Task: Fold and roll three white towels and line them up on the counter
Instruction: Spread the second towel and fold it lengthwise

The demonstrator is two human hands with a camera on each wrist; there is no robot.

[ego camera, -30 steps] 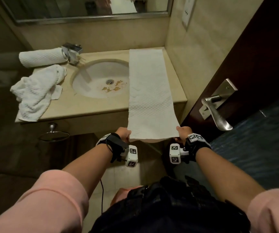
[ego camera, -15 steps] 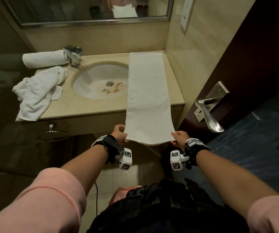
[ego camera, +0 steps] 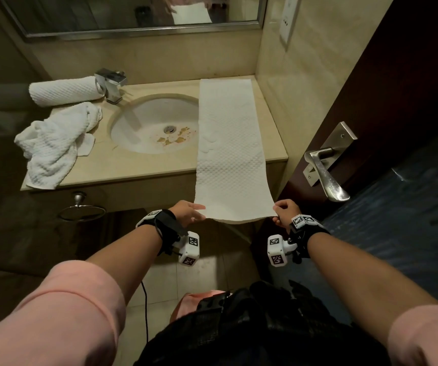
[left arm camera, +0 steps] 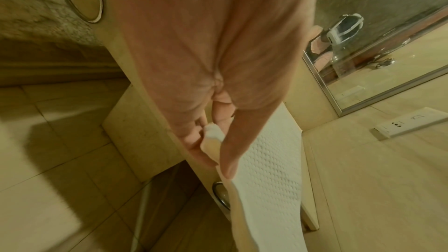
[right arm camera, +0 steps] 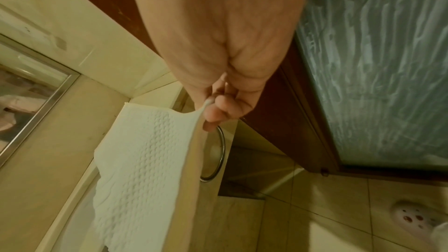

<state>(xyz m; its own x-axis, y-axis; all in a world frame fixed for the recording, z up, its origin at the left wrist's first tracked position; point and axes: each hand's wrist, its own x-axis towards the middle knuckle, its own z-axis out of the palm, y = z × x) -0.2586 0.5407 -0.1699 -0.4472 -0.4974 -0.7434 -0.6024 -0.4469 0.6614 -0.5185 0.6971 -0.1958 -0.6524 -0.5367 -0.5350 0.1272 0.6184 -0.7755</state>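
Observation:
A long folded white towel (ego camera: 228, 143) lies stretched down the right side of the beige counter (ego camera: 138, 173), its near end hanging past the front edge. My left hand (ego camera: 190, 213) pinches the near left corner of this folded towel (left arm camera: 269, 170). My right hand (ego camera: 283, 213) pinches the near right corner of the same towel (right arm camera: 143, 160). A rolled white towel (ego camera: 64, 91) lies at the counter's back left, beside the tap. A crumpled white towel (ego camera: 54, 146) lies in a heap on the left of the counter.
An oval sink (ego camera: 154, 124) with brown stains sits mid-counter, a chrome tap (ego camera: 110, 84) behind it. A mirror (ego camera: 133, 14) hangs above. A dark door with a metal lever handle (ego camera: 326, 170) stands close on the right. A towel ring (ego camera: 81, 211) hangs under the counter's left.
The view has shifted slightly. Both hands keep pinching the towel's near corners, and the towel looks drawn a little tauter toward me.

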